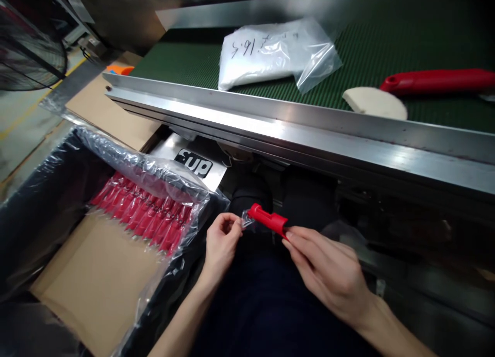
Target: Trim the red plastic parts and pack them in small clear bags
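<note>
Over my lap, my right hand (328, 269) pinches one end of a red hollow plastic part (268, 220), which has an open slot along its upper side. At the part's other end, my left hand (222, 238) holds a small clear plastic piece (246, 218) between thumb and fingertips. This clear piece touches or joins the red end; I cannot tell which. To the left, a row of red pieces in clear wrapping (145, 210) lies on brown cardboard (96, 269) inside a dark bin lined with clear plastic film (147, 166).
In front runs a green ribbed conveyor belt (185, 58) with a metal side rail (278, 119). A clear bag of white items (263, 52), a red handle (436, 81) and a cream half-round piece (375, 101) lie on it. A fan (31, 42) stands far left.
</note>
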A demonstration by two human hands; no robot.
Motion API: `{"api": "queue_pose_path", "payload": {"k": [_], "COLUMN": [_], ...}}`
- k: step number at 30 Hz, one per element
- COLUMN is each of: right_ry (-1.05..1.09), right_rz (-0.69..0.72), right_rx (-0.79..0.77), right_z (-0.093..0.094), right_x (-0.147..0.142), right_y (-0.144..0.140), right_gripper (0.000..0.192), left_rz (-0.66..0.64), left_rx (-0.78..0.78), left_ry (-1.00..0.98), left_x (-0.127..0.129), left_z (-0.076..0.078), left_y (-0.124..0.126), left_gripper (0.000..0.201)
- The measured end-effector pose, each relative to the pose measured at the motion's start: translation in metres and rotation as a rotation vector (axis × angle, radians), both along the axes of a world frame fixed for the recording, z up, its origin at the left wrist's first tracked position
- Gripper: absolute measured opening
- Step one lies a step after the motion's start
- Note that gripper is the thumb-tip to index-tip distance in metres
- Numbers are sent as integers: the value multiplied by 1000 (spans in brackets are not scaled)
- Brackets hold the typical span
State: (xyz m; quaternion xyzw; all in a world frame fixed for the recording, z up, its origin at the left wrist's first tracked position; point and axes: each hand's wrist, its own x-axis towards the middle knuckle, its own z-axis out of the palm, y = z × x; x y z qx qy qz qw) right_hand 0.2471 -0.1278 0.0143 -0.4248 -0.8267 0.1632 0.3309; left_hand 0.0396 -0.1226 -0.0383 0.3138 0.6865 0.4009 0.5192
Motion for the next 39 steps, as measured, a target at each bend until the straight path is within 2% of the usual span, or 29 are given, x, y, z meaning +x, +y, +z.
{"api": "queue_pose_path", "payload": {"k": [5,10,17,23,28,34,39], "right_ry": [-7,-159,-429,-546,-502,-254,-122], "right_rz": [26,108,290,383,321,71,-35], "right_rx": [-61,-18,43,117,89,29,-15], "right_z": [-28,-46,-45,-42,-42,-44,-30], "right_x": [-10,-19,-8,-1,-2,4,6], "right_y": [-10,-14,-10,-12,-13,-9,-8], "right_gripper": [23,28,33,29,28,16,13], "left_rz": [36,-34,-102,-127,-172,-73,-109], "left_rx": [7,-57,-31,96,168,52,-9], "left_ry": [27,65,214,322,345,307,261], "left_x": [0,-11,-17,-10,-9,-12,-15], "left_z": [-34,-51,-58,-46,-38,-57,-63], "left_y": [-8,-13,-19,-24,-32,-28,-20], "left_gripper": [15,18,28,27,24,26,24]}}
